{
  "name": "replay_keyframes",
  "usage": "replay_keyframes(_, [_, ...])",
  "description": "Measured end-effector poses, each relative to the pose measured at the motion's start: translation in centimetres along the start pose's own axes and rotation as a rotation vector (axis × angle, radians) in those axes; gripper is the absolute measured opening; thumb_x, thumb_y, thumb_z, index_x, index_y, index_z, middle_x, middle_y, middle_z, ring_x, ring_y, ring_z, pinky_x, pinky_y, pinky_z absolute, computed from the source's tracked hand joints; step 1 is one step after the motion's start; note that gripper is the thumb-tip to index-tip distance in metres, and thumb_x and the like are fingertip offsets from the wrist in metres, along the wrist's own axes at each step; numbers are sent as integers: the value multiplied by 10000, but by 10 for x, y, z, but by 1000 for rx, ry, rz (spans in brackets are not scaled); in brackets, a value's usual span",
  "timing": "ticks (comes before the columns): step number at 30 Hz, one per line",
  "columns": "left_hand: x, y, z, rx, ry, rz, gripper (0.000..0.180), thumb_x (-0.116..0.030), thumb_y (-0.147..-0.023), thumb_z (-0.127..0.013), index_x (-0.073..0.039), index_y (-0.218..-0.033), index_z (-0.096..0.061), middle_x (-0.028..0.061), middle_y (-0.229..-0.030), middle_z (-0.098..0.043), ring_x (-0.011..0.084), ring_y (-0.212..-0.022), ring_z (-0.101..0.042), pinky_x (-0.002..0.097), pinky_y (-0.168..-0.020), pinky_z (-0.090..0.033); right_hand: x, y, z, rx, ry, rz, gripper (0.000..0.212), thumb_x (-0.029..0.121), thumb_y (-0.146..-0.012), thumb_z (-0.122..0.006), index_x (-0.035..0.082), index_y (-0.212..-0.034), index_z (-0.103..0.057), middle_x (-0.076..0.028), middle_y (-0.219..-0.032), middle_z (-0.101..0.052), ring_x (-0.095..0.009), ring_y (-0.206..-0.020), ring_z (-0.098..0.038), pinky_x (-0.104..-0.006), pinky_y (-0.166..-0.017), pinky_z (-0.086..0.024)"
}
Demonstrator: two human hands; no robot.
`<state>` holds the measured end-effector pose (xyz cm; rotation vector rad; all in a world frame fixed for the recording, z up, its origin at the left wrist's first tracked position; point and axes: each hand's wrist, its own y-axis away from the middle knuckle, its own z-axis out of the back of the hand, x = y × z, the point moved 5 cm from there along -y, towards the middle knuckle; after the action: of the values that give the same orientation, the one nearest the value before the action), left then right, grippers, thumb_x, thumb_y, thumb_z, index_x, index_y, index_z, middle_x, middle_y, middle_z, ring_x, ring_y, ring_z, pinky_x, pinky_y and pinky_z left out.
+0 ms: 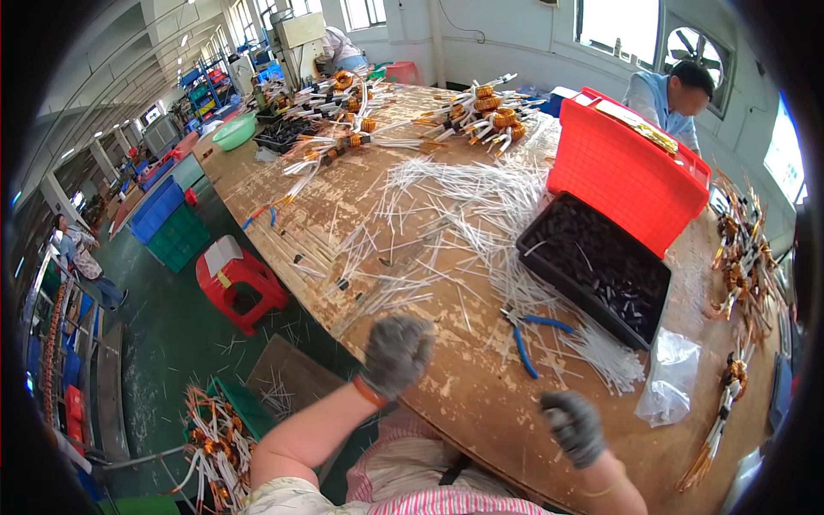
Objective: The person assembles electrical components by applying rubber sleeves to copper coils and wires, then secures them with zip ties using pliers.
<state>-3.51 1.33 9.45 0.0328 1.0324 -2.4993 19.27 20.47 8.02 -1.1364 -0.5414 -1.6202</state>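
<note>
Left hand (399,354), gloved, is curled into a fist above the near edge of the table (455,395); nothing can be seen protruding from it, and whether it encloses something small cannot be told. Right hand (573,427), also gloved, is held above the table with its fingers bent and its outline blurred; how tightly the grip is closed cannot be determined. Nearest item to both: the pliers (520,343), with blue handles, lying on the table between the hands and beyond them. Reference hand: right, the nearer of the two. From it, the pliers lie on the far side and slightly left; from the left hand, they lie right and slightly far. Long axis: diagonal, nose toward far left, handles spread apart. One handle runs right; the other runs near, its end just beyond the right hand. White tubes (468,202) are heaped beyond the pliers; the black tray (580,294) stands to their right, with a plastic bag (669,378) on its near side.
</note>
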Motion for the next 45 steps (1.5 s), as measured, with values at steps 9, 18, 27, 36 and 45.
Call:
replay_keyframes(9, [256,-130,-77,302,-803,-4,232,-99,-801,-450,-64,-1014,-536,96,-886,-533,245,-889,-499,404,-821,-374,-13,-57,-163,514,-449,-108,252,218,-896,-526,38,-1049,-613,-150,-959,-630,-283,-865,-614,-335,-777,-480])
replay_keyframes(18, [516,-130,-10,573,-1096,1056,348,-186,-850,-489,-107,-1183,-558,149,-1106,-620,249,-1038,-600,421,-815,-476,-27,-68,-158,495,-990,-286,183,87,-919,-494,17,-1045,-608,-90,-912,-637,-212,-831,-602,-312,-738,-470])
replay_keyframes(27, [473,-107,4,363,-355,760,328,-296,-882,-406,-48,-837,-616,187,-908,-634,395,-842,-582,453,-752,-443,-45,-53,-161,603,-1022,-639,267,191,-931,-499,10,-1103,-593,-92,-996,-642,-166,-955,-592,-314,-855,-478])
replay_keyframes(36, [335,-5,63,-35,494,1095,280,-306,-916,-480,-125,-723,-574,-80,-546,-396,36,-462,-349,217,-413,-254,-40,-57,-161,558,-705,-295,248,165,-927,-503,15,-1101,-596,-50,-997,-636,-113,-870,-564,-254,-782,-462])
replay_keyframes(45, [170,16,104,280,589,1107,294,-350,-886,-529,-73,-806,-591,-40,-544,-480,79,-441,-429,212,-414,-334,-35,-59,-161,543,-778,-295,253,155,-929,-499,5,-1111,-589,-68,-1028,-627,-125,-924,-569,-260,-832,-457])
